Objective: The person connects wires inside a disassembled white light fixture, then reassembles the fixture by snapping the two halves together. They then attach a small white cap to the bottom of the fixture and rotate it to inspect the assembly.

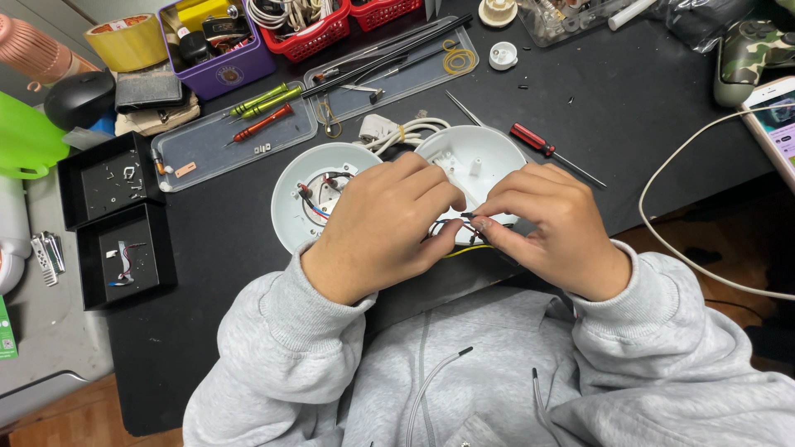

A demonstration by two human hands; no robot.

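Thin wires point(464, 222) are pinched between the fingers of the left hand point(385, 223) and right hand point(551, 228). Both white round shells point(294, 203) are set near the surface point(215, 273) edge; bare room is left at the near left.

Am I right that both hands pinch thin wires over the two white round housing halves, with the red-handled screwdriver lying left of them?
Not quite. In the head view the red-handled screwdriver lies right of the white round housing halves. The left hand and right hand do pinch the thin wires.

Lit phone screen point(778, 124) (far right)
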